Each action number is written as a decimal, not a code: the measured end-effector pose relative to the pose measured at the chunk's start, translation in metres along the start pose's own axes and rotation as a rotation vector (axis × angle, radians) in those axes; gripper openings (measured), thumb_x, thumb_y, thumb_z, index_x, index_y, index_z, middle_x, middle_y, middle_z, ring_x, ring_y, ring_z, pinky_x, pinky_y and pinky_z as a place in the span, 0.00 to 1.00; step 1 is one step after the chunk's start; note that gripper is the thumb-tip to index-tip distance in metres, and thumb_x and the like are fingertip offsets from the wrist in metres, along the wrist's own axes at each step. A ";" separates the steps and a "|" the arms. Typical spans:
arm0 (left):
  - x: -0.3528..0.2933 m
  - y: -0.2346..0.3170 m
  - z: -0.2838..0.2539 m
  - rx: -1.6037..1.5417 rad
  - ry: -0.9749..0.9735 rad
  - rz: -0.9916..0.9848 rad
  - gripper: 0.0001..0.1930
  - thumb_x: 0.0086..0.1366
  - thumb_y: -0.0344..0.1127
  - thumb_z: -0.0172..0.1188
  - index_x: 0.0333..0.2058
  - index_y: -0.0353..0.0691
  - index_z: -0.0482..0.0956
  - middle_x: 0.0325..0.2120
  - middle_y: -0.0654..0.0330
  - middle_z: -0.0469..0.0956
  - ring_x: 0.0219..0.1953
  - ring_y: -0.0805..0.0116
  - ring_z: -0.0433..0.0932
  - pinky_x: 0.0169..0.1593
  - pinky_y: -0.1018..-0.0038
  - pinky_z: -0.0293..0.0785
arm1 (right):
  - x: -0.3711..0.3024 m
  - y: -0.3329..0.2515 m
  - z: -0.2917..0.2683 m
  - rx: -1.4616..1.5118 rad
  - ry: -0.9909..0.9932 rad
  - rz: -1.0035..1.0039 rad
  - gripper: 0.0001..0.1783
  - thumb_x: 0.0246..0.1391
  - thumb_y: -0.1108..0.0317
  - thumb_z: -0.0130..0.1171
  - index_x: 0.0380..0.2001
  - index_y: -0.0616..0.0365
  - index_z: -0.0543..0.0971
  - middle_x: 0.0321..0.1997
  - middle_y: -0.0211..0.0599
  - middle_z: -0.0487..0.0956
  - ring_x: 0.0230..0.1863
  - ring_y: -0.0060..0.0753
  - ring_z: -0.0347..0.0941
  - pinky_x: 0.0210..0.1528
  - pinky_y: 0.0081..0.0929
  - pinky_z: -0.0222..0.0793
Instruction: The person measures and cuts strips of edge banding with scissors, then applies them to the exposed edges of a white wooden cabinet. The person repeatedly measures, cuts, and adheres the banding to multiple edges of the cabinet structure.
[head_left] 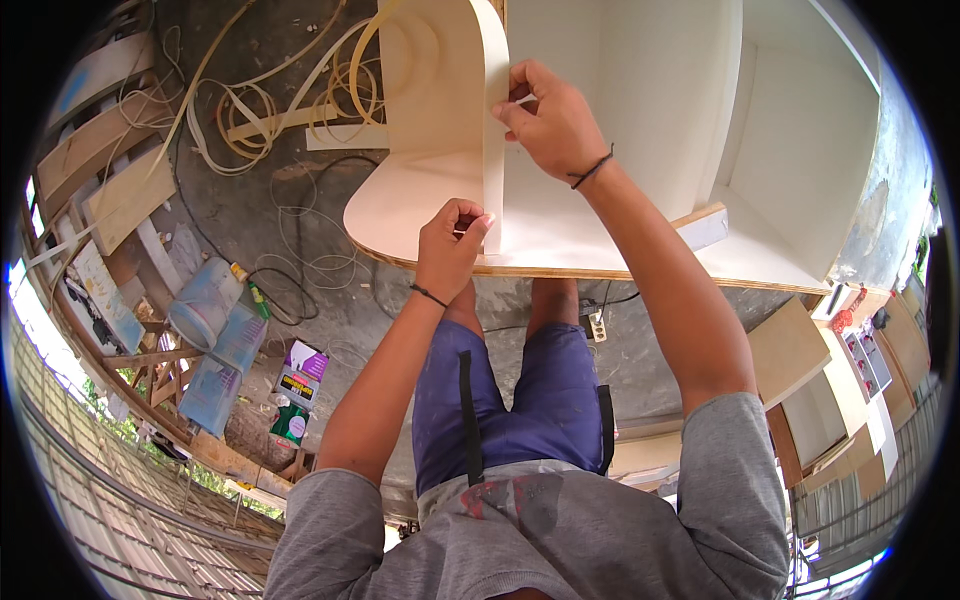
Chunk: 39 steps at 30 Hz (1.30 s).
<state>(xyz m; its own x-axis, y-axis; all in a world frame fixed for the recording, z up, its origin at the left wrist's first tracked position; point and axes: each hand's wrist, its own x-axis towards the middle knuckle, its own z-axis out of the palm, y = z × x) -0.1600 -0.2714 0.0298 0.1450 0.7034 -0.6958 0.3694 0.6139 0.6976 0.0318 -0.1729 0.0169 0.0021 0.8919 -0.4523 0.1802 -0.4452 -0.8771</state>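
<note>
A pale cabinet with an upright panel (pixel 430 90) and a rounded shelf (pixel 400 200) stands before me. A cream edging strip (pixel 493 170) runs down the panel's front edge and curves over at the top. My left hand (pixel 450 245) is closed in a pinch at the strip's lower end, just above the cabinet's bottom board. Higher up, my right hand (pixel 550 115) has its fingers curled together against the strip's right side. Whatever the right fingertips pinch is too small to make out.
Loose coils of edging (pixel 250 125) lie on the concrete floor at the left, near blue-tinted containers (pixel 205 305) and a metal can (pixel 301 372). A small white block (pixel 702 228) rests on the bottom board. At the right are a power socket (pixel 598 326) and wood panels (pixel 790 350).
</note>
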 end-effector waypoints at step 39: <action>-0.008 -0.007 0.018 0.472 0.145 0.203 0.15 0.49 0.35 0.72 0.28 0.35 0.74 0.22 0.57 0.74 0.21 0.66 0.75 0.27 0.73 0.73 | 0.006 0.002 0.000 -0.103 -0.049 -0.006 0.12 0.50 0.68 0.59 0.37 0.63 0.73 0.31 0.45 0.81 0.33 0.45 0.77 0.39 0.35 0.72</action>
<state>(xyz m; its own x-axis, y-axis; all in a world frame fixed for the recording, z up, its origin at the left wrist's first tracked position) -0.1473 -0.2879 0.0274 0.1405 0.8544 -0.5003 0.7249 0.2554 0.6398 0.0320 -0.1682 0.0123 -0.0467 0.8885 -0.4566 0.2803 -0.4271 -0.8597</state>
